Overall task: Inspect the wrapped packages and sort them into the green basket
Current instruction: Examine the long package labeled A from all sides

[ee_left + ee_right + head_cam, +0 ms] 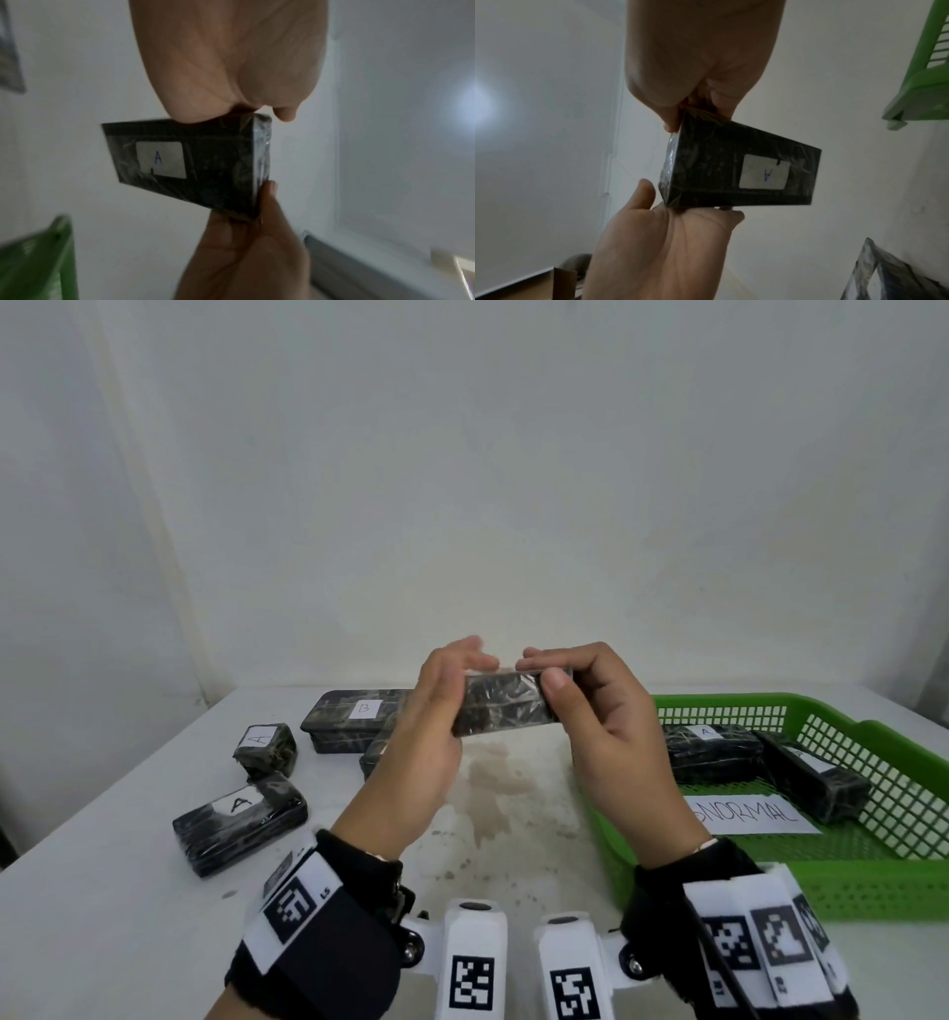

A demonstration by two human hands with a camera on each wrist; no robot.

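I hold a dark wrapped package [500, 711] in the air over the table's middle, between both hands. My right hand [590, 711] pinches its right end, thumb in front and fingers over the top. My left hand [436, 711] lies flat against its left end with straight fingers. The wrist views show the package's [205, 172] white label marked A, turned away from the head camera. In the right wrist view the package [718, 168] rests on the open left palm [659, 243]. The green basket [873, 880] stands at the right and holds two wrapped packages [711, 752], [816, 780].
A paper reading NORMAL [750, 814] lies in the basket. On the table's left lie a small package marked A [266, 748], a flat one marked A [241, 819] and one marked B [359, 719]. Another [375, 757] is half hidden behind my left hand. A stain [493, 788] marks the tabletop.
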